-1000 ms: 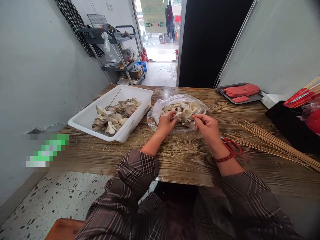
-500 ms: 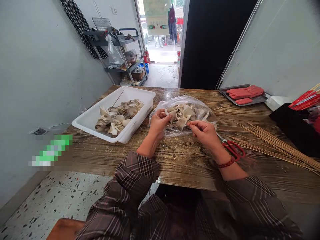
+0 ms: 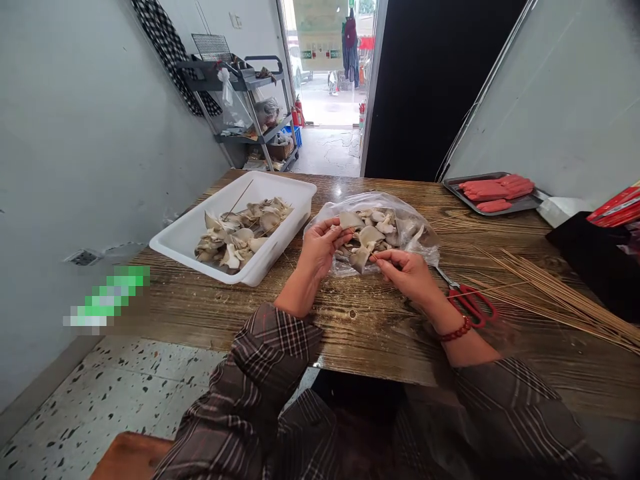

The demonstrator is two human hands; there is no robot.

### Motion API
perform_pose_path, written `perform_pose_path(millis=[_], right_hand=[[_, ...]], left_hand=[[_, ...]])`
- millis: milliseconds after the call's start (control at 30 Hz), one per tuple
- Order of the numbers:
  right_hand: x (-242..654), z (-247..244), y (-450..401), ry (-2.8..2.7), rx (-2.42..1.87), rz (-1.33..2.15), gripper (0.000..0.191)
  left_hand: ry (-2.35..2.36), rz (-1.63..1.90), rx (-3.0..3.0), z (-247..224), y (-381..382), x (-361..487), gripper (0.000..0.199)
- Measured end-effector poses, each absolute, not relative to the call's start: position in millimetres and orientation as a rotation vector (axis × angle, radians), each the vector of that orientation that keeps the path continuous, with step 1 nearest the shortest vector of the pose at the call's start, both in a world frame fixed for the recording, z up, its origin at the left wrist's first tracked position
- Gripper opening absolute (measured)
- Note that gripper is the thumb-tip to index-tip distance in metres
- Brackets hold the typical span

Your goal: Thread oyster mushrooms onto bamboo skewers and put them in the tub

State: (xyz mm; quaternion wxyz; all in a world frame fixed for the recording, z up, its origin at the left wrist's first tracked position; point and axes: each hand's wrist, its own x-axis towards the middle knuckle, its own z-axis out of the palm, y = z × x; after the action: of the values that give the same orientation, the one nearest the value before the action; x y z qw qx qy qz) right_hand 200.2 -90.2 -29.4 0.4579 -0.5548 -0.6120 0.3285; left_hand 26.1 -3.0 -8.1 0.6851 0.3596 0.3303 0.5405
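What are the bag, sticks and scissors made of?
Bag: seems thin plastic, see-through with shiny wrinkles.
Sticks: likely bamboo or other wood, being tan; finish unclear.
Scissors: grey blades look metal; smooth, evenly red handles, probably plastic.

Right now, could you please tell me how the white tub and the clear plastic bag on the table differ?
The white tub is opaque; the clear plastic bag is see-through. The white tub has smooth, straight walls, while the clear plastic bag lies crumpled. The white tub stands apart from the left hand and right hand; the clear plastic bag lies beside them. Both hold greyish mushrooms.
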Motion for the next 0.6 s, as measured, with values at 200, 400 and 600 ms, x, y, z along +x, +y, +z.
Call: perform_pose_path(millis=[200, 400, 600], right_hand=[[199.9, -30.5, -90.7, -1.499, -1.367, 0.824, 0.034], [200.7, -31.7, -90.7, -1.494, -1.362, 0.813, 0.033], [200.6, -28.8, -91.3, -1.506, -1.365, 0.795, 0.031]], left_hand=[[0.721, 1.240, 0.823, -10.6, -2.8, 23.8, 0.018], [0.747, 1.235, 0.859, -11.2, -3.3, 24.4, 0.022], [0.752, 1.253, 0.881, -13.8, -1.3, 23.9, 0.023]])
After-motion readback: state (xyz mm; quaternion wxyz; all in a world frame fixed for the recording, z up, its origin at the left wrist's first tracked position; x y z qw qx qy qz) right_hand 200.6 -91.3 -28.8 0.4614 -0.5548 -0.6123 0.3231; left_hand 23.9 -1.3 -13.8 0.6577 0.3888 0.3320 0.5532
